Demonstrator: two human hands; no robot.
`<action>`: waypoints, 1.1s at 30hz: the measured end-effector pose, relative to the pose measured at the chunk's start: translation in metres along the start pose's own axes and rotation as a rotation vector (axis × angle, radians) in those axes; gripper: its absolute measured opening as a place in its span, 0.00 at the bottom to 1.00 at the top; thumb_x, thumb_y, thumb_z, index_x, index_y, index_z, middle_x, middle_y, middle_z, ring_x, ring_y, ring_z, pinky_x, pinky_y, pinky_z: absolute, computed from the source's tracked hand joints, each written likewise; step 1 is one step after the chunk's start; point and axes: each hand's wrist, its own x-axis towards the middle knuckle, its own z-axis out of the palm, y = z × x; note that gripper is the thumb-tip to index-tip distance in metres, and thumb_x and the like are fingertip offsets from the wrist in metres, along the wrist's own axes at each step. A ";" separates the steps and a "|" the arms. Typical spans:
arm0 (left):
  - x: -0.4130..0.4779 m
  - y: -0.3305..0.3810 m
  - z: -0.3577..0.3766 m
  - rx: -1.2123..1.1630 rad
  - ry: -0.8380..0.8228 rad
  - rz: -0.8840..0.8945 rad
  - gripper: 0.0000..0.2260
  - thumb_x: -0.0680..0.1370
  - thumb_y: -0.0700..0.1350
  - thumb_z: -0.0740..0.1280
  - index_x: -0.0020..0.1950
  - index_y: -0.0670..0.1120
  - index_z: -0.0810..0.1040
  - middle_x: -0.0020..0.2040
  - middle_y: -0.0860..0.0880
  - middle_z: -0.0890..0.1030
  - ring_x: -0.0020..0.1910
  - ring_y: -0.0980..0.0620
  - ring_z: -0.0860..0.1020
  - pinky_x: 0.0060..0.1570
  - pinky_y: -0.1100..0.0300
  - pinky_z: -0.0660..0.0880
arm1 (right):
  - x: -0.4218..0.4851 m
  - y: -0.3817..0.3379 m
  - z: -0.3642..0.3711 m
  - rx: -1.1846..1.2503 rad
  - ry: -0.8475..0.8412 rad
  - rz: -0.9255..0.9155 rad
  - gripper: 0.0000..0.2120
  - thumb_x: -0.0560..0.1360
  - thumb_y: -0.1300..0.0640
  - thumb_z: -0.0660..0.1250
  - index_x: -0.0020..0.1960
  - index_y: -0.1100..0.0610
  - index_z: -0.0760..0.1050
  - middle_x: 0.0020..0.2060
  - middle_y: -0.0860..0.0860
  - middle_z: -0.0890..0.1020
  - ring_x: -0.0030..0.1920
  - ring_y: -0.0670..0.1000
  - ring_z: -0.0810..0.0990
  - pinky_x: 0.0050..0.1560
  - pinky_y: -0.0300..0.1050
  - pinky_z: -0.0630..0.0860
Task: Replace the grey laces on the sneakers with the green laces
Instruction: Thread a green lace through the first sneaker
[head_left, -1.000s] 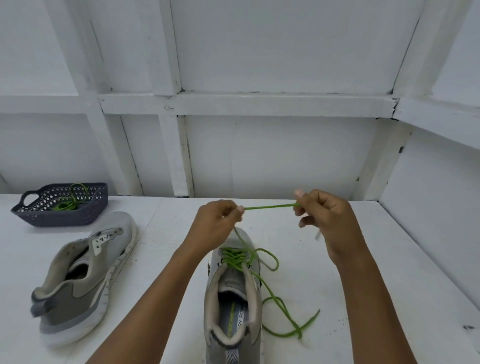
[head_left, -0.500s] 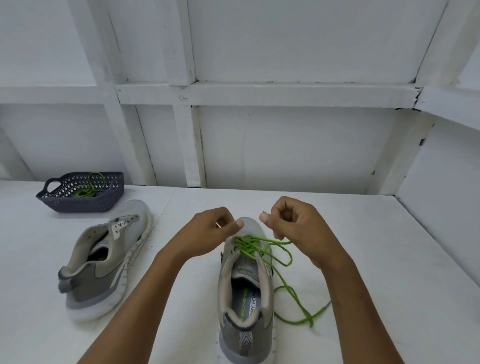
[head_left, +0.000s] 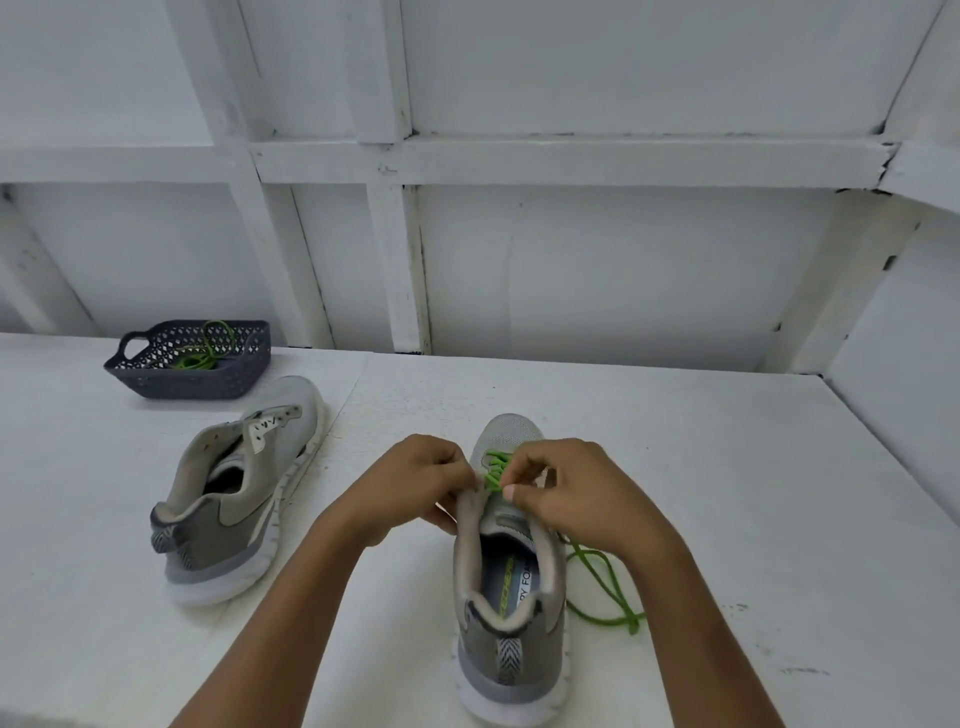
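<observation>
A grey sneaker (head_left: 511, 613) stands in front of me, heel toward me, with a green lace (head_left: 496, 470) threaded across its front eyelets. My left hand (head_left: 415, 483) grips the sneaker's left eyelet edge. My right hand (head_left: 566, 491) pinches the green lace at the right eyelet row. The loose tail of the lace (head_left: 605, 587) trails on the table to the right of the shoe, partly hidden by my right forearm. A second grey sneaker (head_left: 239, 493) without any lace lies to the left, toe pointing away.
A dark perforated basket (head_left: 156, 376) holding another green lace (head_left: 208, 348) sits at the back left of the white table (head_left: 701, 467). White walls with beams close off the back and the right side.
Both hands have dropped from holding the lace stretched above the shoe down onto the eyelets, close together. The view has tilted lower.
</observation>
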 end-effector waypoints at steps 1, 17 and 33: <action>0.000 -0.002 0.001 -0.027 0.008 -0.005 0.08 0.77 0.37 0.67 0.39 0.37 0.77 0.36 0.41 0.81 0.36 0.46 0.81 0.44 0.46 0.83 | 0.000 -0.001 0.005 -0.022 0.000 -0.001 0.05 0.73 0.58 0.69 0.41 0.50 0.82 0.40 0.45 0.83 0.36 0.35 0.76 0.35 0.27 0.69; -0.003 -0.012 0.003 -0.167 0.012 0.008 0.10 0.78 0.41 0.70 0.38 0.40 0.77 0.38 0.40 0.82 0.38 0.48 0.81 0.42 0.52 0.82 | 0.010 -0.004 0.026 -0.142 0.071 0.036 0.05 0.74 0.54 0.67 0.41 0.52 0.81 0.36 0.47 0.82 0.38 0.45 0.79 0.40 0.42 0.75; -0.014 -0.017 -0.005 -0.155 -0.053 0.044 0.06 0.80 0.36 0.66 0.49 0.37 0.82 0.44 0.39 0.85 0.46 0.45 0.85 0.47 0.44 0.83 | 0.010 -0.028 0.016 -0.464 0.037 0.030 0.05 0.76 0.51 0.64 0.44 0.49 0.78 0.42 0.47 0.82 0.42 0.48 0.76 0.39 0.41 0.68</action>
